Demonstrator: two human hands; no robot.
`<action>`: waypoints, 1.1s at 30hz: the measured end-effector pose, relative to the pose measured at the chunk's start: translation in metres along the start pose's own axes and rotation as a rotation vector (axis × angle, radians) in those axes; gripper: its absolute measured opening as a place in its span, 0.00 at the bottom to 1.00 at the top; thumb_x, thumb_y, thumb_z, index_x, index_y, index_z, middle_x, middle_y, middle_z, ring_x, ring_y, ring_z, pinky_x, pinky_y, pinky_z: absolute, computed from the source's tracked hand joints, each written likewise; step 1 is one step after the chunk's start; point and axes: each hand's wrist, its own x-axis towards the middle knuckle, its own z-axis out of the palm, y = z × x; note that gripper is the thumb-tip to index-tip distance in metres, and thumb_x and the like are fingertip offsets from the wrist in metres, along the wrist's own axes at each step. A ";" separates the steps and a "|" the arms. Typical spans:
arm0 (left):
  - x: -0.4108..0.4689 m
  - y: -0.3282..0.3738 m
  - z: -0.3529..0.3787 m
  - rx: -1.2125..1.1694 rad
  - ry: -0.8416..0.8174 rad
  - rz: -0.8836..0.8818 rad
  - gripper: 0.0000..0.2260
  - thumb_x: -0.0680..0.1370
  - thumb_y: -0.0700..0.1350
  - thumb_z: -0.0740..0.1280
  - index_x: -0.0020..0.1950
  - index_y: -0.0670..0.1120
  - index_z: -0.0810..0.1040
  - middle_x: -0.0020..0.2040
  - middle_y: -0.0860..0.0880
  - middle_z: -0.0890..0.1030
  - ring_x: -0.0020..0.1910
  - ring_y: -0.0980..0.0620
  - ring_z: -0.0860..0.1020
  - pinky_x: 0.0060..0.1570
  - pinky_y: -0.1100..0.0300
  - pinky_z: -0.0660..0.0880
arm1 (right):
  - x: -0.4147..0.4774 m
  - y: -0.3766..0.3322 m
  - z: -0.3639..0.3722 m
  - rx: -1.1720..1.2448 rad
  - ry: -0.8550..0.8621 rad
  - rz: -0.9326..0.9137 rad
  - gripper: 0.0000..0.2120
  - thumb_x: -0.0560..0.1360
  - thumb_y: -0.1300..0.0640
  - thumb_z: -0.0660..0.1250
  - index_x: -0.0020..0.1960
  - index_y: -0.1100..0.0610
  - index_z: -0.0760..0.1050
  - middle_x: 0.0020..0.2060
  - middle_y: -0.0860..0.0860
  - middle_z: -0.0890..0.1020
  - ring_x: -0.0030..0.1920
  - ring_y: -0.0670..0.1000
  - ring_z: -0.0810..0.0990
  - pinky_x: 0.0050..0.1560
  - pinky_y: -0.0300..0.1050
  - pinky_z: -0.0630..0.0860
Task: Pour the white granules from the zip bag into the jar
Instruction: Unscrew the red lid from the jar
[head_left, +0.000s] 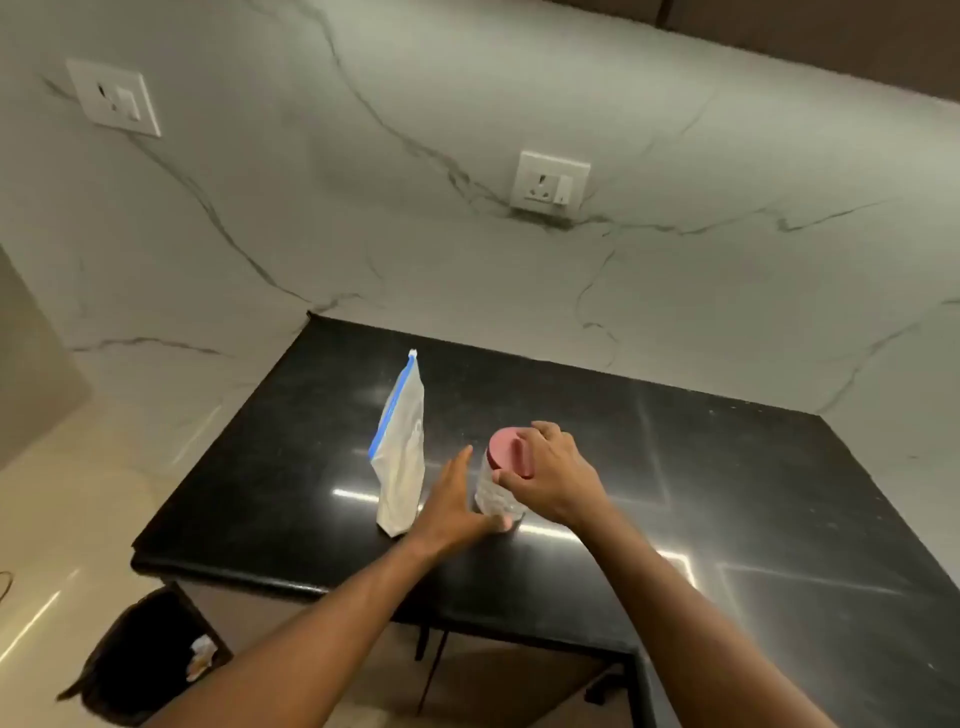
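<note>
Both forearms reach over the black counter (727, 467), right hand (556, 475) clasping the jar (493, 499) by its pink lid (506, 449), left hand (457, 506) spread flat against its base, zip bag (402, 467) upright just beside.

blocking: zip bag (400, 457) standing just left of jar (496, 491) | hands crowding jar | open: counter (727, 493) lying bare rightward

One zip bag (400, 457), one jar (496, 493), two sockets (551, 185)

Jar (496, 496) partly hidden behind hands (553, 475).
</note>
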 end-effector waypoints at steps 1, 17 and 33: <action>0.007 -0.002 0.002 -0.038 -0.020 0.038 0.50 0.71 0.56 0.81 0.84 0.54 0.54 0.83 0.48 0.62 0.81 0.46 0.63 0.78 0.47 0.63 | 0.007 0.003 0.002 -0.018 0.024 0.004 0.35 0.74 0.35 0.70 0.75 0.52 0.68 0.74 0.51 0.71 0.70 0.55 0.73 0.63 0.54 0.77; 0.074 -0.026 0.010 -0.002 -0.083 0.118 0.41 0.65 0.70 0.78 0.74 0.64 0.65 0.67 0.59 0.80 0.62 0.59 0.79 0.66 0.61 0.76 | 0.074 -0.006 -0.029 -0.307 -0.330 -0.110 0.43 0.66 0.51 0.80 0.77 0.41 0.66 0.64 0.48 0.71 0.59 0.53 0.76 0.49 0.45 0.80; 0.070 -0.029 0.022 0.116 0.034 0.093 0.36 0.64 0.77 0.73 0.67 0.75 0.60 0.56 0.74 0.73 0.54 0.76 0.74 0.47 0.86 0.63 | 0.086 -0.011 -0.035 -0.485 -0.465 -0.429 0.32 0.71 0.49 0.77 0.74 0.44 0.72 0.66 0.49 0.74 0.60 0.53 0.74 0.51 0.47 0.76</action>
